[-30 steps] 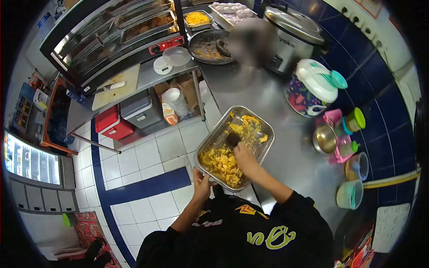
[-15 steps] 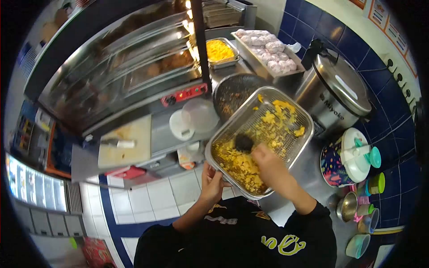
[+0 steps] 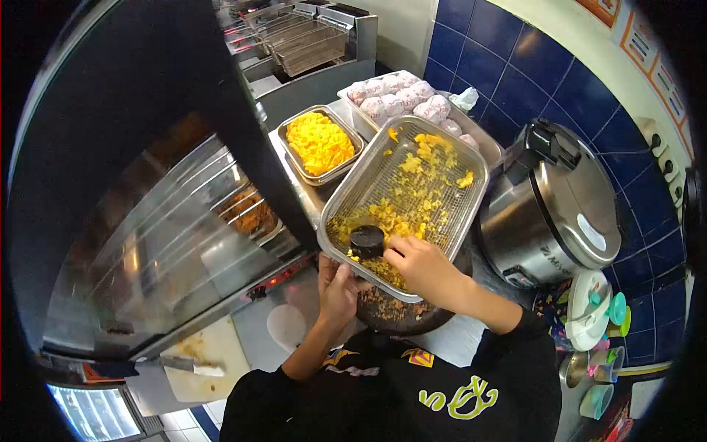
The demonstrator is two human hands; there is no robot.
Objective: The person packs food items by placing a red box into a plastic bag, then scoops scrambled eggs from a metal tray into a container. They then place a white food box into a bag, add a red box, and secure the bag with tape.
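My left hand (image 3: pixel 337 293) grips the near left edge of a metal tray (image 3: pixel 328 221), its fingers under the rim. The tray is held tilted above the counter, with a perforated bottom and loose yellow bits like scrambled egg (image 3: pixel 412 202) scattered over it. Inside it, my right hand (image 3: pixel 426 271) is closed on a small round black scoop (image 3: pixel 367 241), which rests among the bits near the left side. A dark pan (image 3: pixel 398 313) with brown crumbs shows partly below the tray.
A smaller metal pan of yellow egg (image 3: pixel 320 144) stands beyond the tray. Behind it is a container of paper-wrapped balls (image 3: pixel 398 96). A steel rice cooker (image 3: pixel 552 210) stands right. A glass warming cabinet (image 3: pixel 169 250) and a cutting board with a knife (image 3: pixel 210 361) are left.
My view has shifted forward over the counter. The tray now hangs closer to the egg pan, and the dark pan shows on its near side. Both hands keep their holds; the scoop has moved left.
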